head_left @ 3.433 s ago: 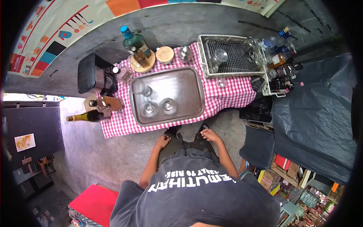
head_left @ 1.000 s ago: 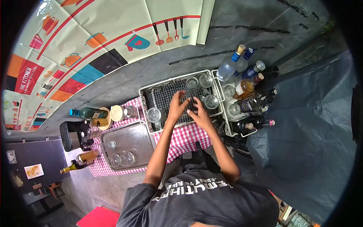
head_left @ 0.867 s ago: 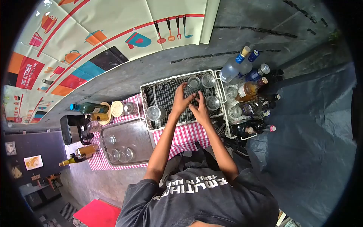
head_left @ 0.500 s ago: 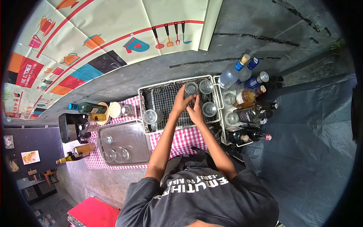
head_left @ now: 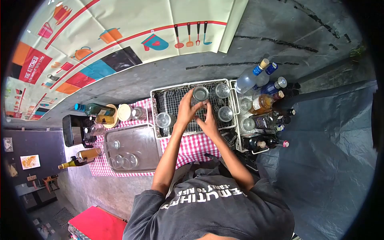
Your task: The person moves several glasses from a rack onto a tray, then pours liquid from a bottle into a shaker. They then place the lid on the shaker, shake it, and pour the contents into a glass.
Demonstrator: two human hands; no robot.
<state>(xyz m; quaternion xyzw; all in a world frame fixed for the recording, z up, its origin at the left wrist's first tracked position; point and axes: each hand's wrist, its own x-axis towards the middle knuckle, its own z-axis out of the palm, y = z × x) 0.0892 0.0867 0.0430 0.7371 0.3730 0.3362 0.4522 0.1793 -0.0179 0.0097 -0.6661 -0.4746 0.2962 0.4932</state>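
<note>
My left hand [head_left: 185, 110] is closed around a clear glass [head_left: 200, 93] above the wire basket [head_left: 180, 85], fingers at its left side and thumb below. Close under the glass is my right hand [head_left: 209, 121], fingers apart, one fingertip at or near the glass's lower edge; contact is unclear. Two more glasses, one at the basket's upper right [head_left: 222, 91] and another below it [head_left: 225, 114], stand right of my hands. Another glass [head_left: 163, 120] lies or leans at the basket's lower left. Dark mesh cloth lines the basket.
On the right, a second rack [head_left: 239, 138] holds several bottles and glasses. To the left, a metal tray [head_left: 134, 140] with several small glasses rests on a pink checked cloth [head_left: 188, 149]. Beyond it stand more bottles [head_left: 96, 109] and a black container [head_left: 73, 131].
The view has shifted slightly. My right hand's fingers have spread and drawn slightly down from the glass, which remains in my left hand.
</note>
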